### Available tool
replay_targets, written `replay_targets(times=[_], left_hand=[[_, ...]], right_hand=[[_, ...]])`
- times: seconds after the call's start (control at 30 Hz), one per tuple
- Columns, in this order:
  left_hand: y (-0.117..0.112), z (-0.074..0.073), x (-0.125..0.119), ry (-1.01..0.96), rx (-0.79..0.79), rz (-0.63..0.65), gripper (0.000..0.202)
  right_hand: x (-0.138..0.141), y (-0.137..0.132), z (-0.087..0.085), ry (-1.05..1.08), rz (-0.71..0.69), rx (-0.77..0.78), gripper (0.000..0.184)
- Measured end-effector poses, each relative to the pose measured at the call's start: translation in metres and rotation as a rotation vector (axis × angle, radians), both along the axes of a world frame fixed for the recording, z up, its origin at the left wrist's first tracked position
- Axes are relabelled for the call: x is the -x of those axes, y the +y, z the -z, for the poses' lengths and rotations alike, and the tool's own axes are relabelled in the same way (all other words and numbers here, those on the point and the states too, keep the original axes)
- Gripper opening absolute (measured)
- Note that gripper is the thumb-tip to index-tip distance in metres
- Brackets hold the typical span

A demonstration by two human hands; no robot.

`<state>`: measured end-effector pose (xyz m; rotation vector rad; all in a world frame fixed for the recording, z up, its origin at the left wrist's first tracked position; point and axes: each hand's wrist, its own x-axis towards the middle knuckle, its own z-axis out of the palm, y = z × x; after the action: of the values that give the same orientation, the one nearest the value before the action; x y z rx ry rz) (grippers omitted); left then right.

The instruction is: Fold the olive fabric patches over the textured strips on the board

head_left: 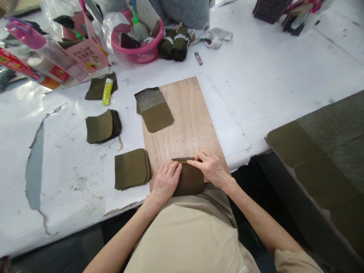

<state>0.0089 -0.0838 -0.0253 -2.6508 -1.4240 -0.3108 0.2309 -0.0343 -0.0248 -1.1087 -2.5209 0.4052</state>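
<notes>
An olive fabric piece (190,180) lies at the near end of a wooden board (187,113), against the beige clothing at my waist. Its far edge is turned over in a narrow fold. My left hand (166,178) presses on the left end of that fold with fingers closed together. At the right end, my right hand (212,167) pinches the folded edge between thumb and fingers. Farther up the board rest other olive pieces (157,115), the top one with a greyish band at its far end. Left of the board sits a stack of olive pieces (132,168).
Another fabric stack (99,127) and a yellow glue stick (107,91) on olive cloth are at left. A pink basket (139,57), rolled dark fabric (179,45) and small thread snips (198,58) stand at the back. Olive fabric (307,151) lies beyond a gap at right.
</notes>
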Motion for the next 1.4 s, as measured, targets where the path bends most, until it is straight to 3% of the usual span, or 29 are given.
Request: replay_targets(times=[0.4,0.57,0.73,1.1,1.4], left_hand=[[-0.003,0.003,0.002,-0.028,0.058,-0.043,0.021],[-0.003,0.001,0.003,0.029,0.095,-0.046,0.038],[0.0,-0.003,0.002,0.077,0.131,-0.031,0.041],[0.004,0.0,-0.001,0.042,0.135,0.012,0.044],[0.004,-0.005,-0.004,0.078,0.134,0.016,0.045]], right_hand=[[0.001,-0.002,0.001,-0.045,-0.021,-0.071,0.026],[0.002,-0.002,0.001,-0.04,-0.02,-0.074,0.026],[0.002,-0.001,0.001,-0.048,-0.025,-0.089,0.026],[-0.01,0.006,0.003,0.057,-0.024,-0.015,0.021],[-0.012,0.004,0.006,0.04,-0.003,-0.024,0.019]])
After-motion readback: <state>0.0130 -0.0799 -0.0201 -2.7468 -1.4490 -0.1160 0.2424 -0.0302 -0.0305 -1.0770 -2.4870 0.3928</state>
